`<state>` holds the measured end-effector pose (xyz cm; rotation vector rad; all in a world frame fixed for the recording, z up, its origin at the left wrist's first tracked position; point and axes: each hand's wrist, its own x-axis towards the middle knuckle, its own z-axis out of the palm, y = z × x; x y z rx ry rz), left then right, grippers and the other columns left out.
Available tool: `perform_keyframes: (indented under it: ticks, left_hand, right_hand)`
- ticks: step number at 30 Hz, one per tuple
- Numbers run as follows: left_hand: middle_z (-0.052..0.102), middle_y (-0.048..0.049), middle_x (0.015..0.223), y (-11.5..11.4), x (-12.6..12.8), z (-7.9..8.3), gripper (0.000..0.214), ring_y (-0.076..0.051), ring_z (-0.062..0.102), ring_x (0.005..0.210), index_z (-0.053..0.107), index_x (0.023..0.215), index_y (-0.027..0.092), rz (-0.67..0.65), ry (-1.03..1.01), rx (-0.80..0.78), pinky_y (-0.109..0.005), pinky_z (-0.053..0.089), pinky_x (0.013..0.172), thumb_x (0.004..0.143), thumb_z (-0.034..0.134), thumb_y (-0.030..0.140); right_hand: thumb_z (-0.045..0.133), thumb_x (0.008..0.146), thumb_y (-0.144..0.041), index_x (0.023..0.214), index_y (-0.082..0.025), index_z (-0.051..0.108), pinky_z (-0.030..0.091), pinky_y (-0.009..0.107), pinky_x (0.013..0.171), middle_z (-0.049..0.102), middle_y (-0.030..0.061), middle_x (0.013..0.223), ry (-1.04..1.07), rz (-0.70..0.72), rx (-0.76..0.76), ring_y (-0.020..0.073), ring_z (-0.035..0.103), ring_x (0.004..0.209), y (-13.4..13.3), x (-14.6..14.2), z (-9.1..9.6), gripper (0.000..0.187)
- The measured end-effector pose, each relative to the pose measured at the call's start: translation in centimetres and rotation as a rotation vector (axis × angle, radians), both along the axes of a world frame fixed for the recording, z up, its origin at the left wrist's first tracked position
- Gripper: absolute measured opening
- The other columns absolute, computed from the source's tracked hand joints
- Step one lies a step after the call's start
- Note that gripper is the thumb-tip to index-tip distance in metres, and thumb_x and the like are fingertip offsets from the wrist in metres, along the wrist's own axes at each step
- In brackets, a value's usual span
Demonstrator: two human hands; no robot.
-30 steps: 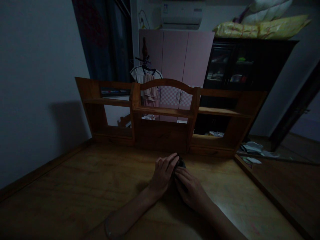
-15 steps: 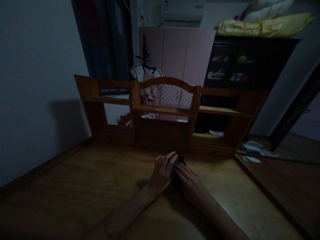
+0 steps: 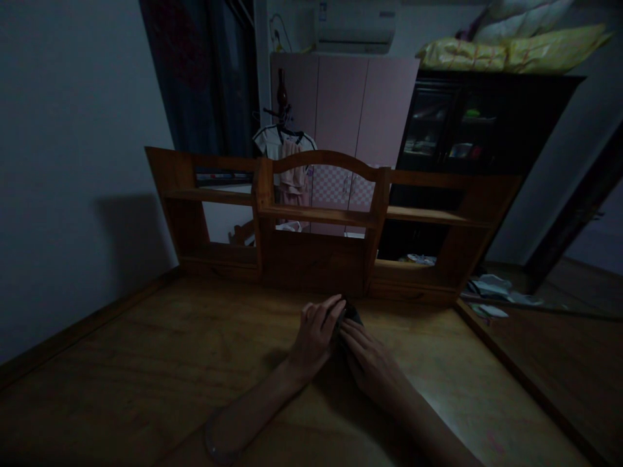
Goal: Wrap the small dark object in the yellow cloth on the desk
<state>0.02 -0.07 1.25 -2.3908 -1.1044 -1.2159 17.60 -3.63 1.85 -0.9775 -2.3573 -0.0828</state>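
Observation:
A small dark object (image 3: 352, 312) is held between my two hands above the wooden desk (image 3: 195, 350); its kind cannot be made out in the dim light. My left hand (image 3: 317, 332) wraps round its left side with bent fingers. From the right, my right hand (image 3: 372, 360) presses its closed fingers against the same object. Most of the object is covered by both hands, and only a black part shows at the top right. A clear bangle (image 3: 210, 438) circles my left forearm.
At the desk's back edge stands a wooden shelf unit (image 3: 316, 217) with open compartments. A wall (image 3: 73, 194) borders the left side. Behind are a pink wardrobe (image 3: 341, 97), a dark cabinet (image 3: 525, 123) and hanging clothes (image 3: 292, 152). Papers (image 3: 491, 285) lie beyond the desk's right edge.
My right hand has shifted very slightly left and upward against the dark object. My left hand stays nearly where it was.

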Motion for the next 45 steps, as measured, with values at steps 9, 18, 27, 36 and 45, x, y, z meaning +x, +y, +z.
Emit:
perform_keyframes:
  ticks: [9,18,27,36,45]
  left_hand:
    - [0.045,-0.0139,0.142,-0.2,0.0,0.4,0.062,-0.024,0.046,0.123,0.032,0.143,0.018,0.01,-0.06,-0.003,-0.041,0.029,0.104,0.084,0.046,0.005]
    - [0.045,-0.0135,0.142,-0.4,-0.1,0.4,0.059,-0.023,0.046,0.124,0.031,0.143,0.018,0.016,-0.053,0.021,-0.041,0.028,0.105,0.087,0.046,0.009]
    - [0.043,-0.014,0.143,-0.4,-0.1,0.2,0.054,-0.024,0.046,0.123,0.03,0.145,0.018,0.027,0.018,0.037,-0.042,0.027,0.106,0.093,0.043,0.013]
    - [0.043,-0.0135,0.143,-0.5,0.1,0.3,0.055,-0.025,0.045,0.124,0.032,0.145,0.018,0.05,0.087,0.034,-0.044,0.028,0.105,0.091,0.045,0.012]
    - [0.047,-0.0121,0.139,0.0,0.5,-0.3,0.064,-0.025,0.048,0.12,0.034,0.143,0.018,0.042,0.12,0.012,-0.045,0.029,0.106,0.082,0.049,0.008]
  right_hand:
    - [0.039,0.09,-0.007,0.142,-0.017,0.038,0.041,0.046,0.11,0.047,0.0114,0.143,0.042,0.032,-0.017,0.0234,0.039,0.135,-0.1,0.1,0.3,0.053]
    - [0.04,0.087,-0.003,0.145,-0.018,0.033,0.043,0.048,0.108,0.044,0.0116,0.145,0.039,0.041,0.025,0.0248,0.037,0.136,0.0,0.0,-0.3,0.061]
    - [0.043,0.09,-0.007,0.134,-0.022,0.051,0.045,0.046,0.105,0.056,0.0116,0.133,0.288,0.115,-0.114,0.0238,0.05,0.126,-0.2,-0.5,-0.1,0.047]
    - [0.056,0.087,-0.015,0.126,-0.023,0.059,0.049,0.043,0.1,0.063,0.0075,0.127,0.465,0.193,-0.479,0.0247,0.061,0.115,0.5,1.1,0.8,0.041]
    - [0.051,0.085,-0.008,0.129,-0.021,0.057,0.046,0.042,0.105,0.063,0.0084,0.128,0.033,0.119,-0.065,0.0235,0.053,0.124,0.7,1.0,1.2,0.046]
